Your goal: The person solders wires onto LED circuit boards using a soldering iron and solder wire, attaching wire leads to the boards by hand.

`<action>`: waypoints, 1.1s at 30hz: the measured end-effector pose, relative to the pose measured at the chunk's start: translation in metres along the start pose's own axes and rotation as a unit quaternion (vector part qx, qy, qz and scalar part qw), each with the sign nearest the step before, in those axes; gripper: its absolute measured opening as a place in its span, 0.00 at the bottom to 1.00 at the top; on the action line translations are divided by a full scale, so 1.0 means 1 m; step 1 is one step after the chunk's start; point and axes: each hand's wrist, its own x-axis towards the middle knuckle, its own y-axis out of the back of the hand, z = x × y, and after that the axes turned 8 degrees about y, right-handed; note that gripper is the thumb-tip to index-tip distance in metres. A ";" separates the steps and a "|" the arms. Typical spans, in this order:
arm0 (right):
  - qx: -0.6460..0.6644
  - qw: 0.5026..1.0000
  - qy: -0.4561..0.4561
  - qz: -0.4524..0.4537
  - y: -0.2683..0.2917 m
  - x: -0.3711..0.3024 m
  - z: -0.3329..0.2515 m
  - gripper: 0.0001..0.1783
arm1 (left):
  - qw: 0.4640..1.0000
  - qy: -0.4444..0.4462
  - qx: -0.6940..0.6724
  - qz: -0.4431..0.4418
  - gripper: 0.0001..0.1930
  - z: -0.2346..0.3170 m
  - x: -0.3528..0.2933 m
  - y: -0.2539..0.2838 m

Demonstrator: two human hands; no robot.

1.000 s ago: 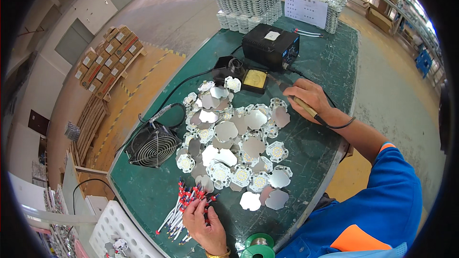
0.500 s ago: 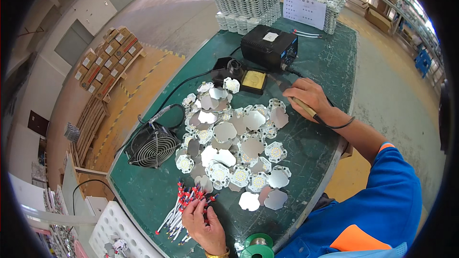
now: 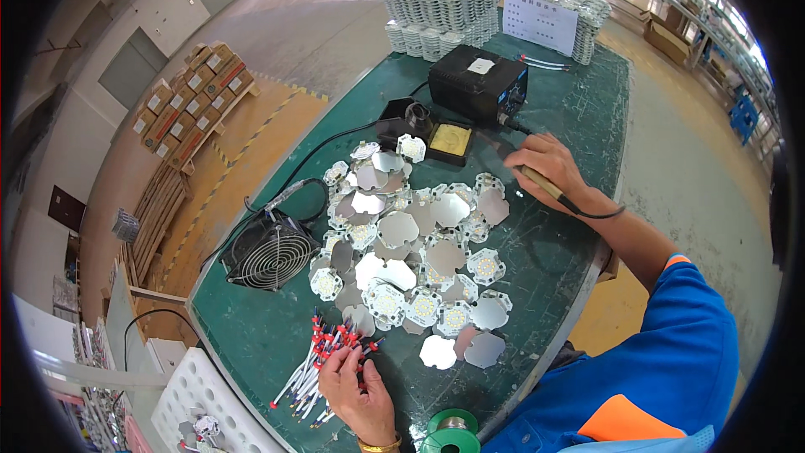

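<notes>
On the green tabletop (image 3: 553, 268), much was cut off or hard to read. At the lower edge, the left hand (image 3: 356, 390) lay on a bundle of thin white wires with red and black ends (image 3: 323, 361), its fingers curled over them; how firmly that grip closed could not be told, since the palm faced down. Just beside the wrist, a green spool of solder (image 3: 449, 429) was clipped by the picture's edge. The right hand (image 3: 545, 169) wrapped tightly round the tan handle of a soldering iron (image 3: 537, 184), and the tip was hidden behind the knuckles. Its black cord looped past the wrist.

Between the hands spread a heap of flat, shiny metal LED plates (image 3: 419, 260), roughly hexagonal with notched edges, some showing yellow dots, others their bare mirror-like backs, many overlapping. Beyond them stood a boxy black soldering station (image 3: 478, 84) and a small tray with a yellow sponge (image 3: 450, 141). A black wire-grilled fan (image 3: 270, 252) sat near the tabletop's left edge. Farther back, stacks of plates (image 3: 440, 4) blurred together.
</notes>
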 end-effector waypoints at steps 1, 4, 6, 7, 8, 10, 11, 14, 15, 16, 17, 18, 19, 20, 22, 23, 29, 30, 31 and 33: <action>0.002 1.000 0.002 0.000 0.002 -0.002 -0.002 0.14 | 1.000 -0.003 0.002 -0.001 0.12 0.000 0.000 0.000; 0.001 0.999 -0.039 0.014 0.015 -0.006 -0.016 0.11 | 1.000 -0.005 0.007 0.002 0.12 -0.001 0.000 0.000; 0.174 0.962 -0.175 0.117 0.021 -0.007 -0.026 0.08 | 1.000 0.007 0.007 -0.003 0.12 0.000 0.000 0.001; 0.246 0.920 -0.278 0.128 0.028 -0.005 -0.034 0.05 | 1.000 0.017 0.008 -0.006 0.12 0.000 0.000 0.002; 0.245 0.920 -0.278 0.129 0.029 -0.005 -0.035 0.05 | 1.000 0.016 0.007 -0.007 0.12 -0.001 -0.001 0.002; 0.570 0.706 -0.336 0.252 0.031 -0.003 -0.034 0.04 | 1.000 0.023 0.000 -0.009 0.12 -0.003 -0.002 0.001; 0.586 0.701 -0.318 0.252 0.033 -0.003 -0.033 0.06 | 1.000 0.022 -0.002 -0.008 0.12 -0.002 -0.001 0.001; 0.652 0.651 -0.302 0.242 0.036 -0.004 -0.033 0.06 | 1.000 -0.005 0.000 0.002 0.13 0.000 -0.001 0.001; 0.653 0.652 -0.300 0.242 0.037 -0.003 -0.033 0.06 | 1.000 0.000 0.000 -0.001 0.13 0.000 -0.001 0.001; 0.662 0.641 -0.306 0.239 0.038 -0.003 -0.034 0.06 | 1.000 0.005 0.000 -0.004 0.13 0.000 -0.002 0.002; 0.671 0.630 -0.312 0.237 0.038 -0.003 -0.035 0.06 | 1.000 0.004 0.000 -0.004 0.13 0.000 -0.002 0.002; 0.670 0.630 -0.312 0.237 0.039 -0.003 -0.036 0.06 | 1.000 0.007 -0.005 -0.004 0.13 0.000 -0.003 0.002; 0.672 0.627 -0.314 0.239 0.039 -0.003 -0.037 0.06 | 1.000 0.009 -0.010 -0.004 0.13 0.000 -0.003 0.001; 0.673 0.623 -0.317 0.241 0.039 -0.003 -0.037 0.06 | 1.000 0.008 -0.010 -0.004 0.13 -0.001 -0.003 0.002; 0.681 0.609 -0.325 0.244 0.040 -0.003 -0.038 0.07 | 1.000 -0.001 -0.004 -0.002 0.13 -0.002 -0.003 0.001; 0.690 0.594 -0.334 0.245 0.041 -0.002 -0.038 0.08 | 1.000 -0.001 -0.005 -0.002 0.13 -0.002 -0.003 0.001; 0.713 0.527 -0.376 0.268 0.034 -0.007 -0.029 0.13 | 1.000 0.010 -0.005 -0.008 0.13 -0.002 -0.003 0.002; 0.713 0.527 -0.377 0.268 0.033 -0.007 -0.027 0.13 | 1.000 0.007 -0.006 -0.006 0.13 -0.003 -0.003 0.002; 0.699 0.535 -0.387 0.274 0.031 -0.006 -0.024 0.13 | 1.000 0.004 -0.006 -0.004 0.13 -0.003 -0.003 0.001; 0.686 0.542 -0.399 0.278 0.024 -0.004 -0.017 0.12 | 1.000 0.016 -0.014 -0.007 0.13 0.004 -0.002 0.002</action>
